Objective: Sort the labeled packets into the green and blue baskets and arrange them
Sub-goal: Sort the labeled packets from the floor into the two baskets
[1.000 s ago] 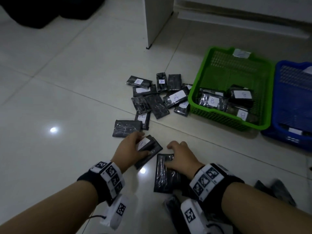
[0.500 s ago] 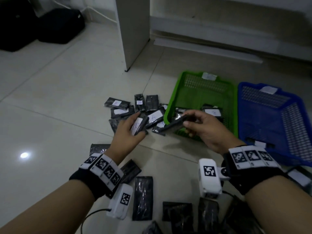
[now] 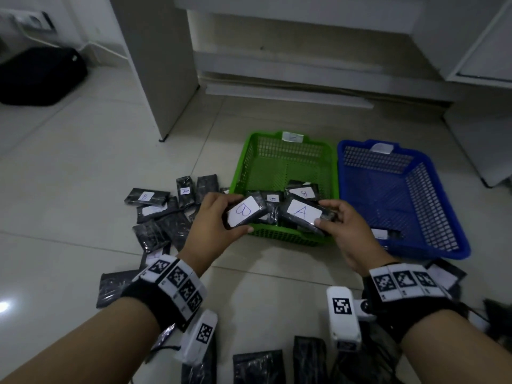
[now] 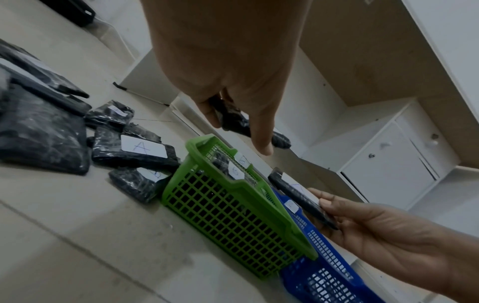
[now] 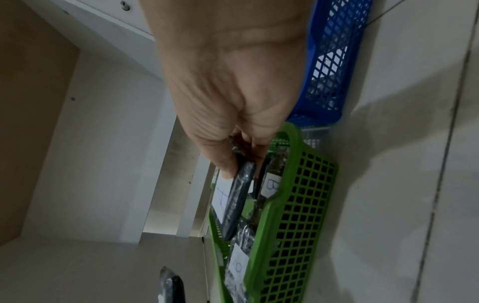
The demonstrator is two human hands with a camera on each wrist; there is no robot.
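Both packets have risen, labels now upturned: your left hand [image 3: 214,225] pinches black plastic-wrapped packet "B" [image 3: 245,211]; your right hand [image 3: 346,231] pinches matching packet "A" [image 3: 303,213], above green mesh basket [image 3: 282,162].

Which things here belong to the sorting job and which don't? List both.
Job: left hand holding B packet; right hand holding A packet; green basket; blue basket; loose packets.
Not job: black bag; white cabinet; wall socket.
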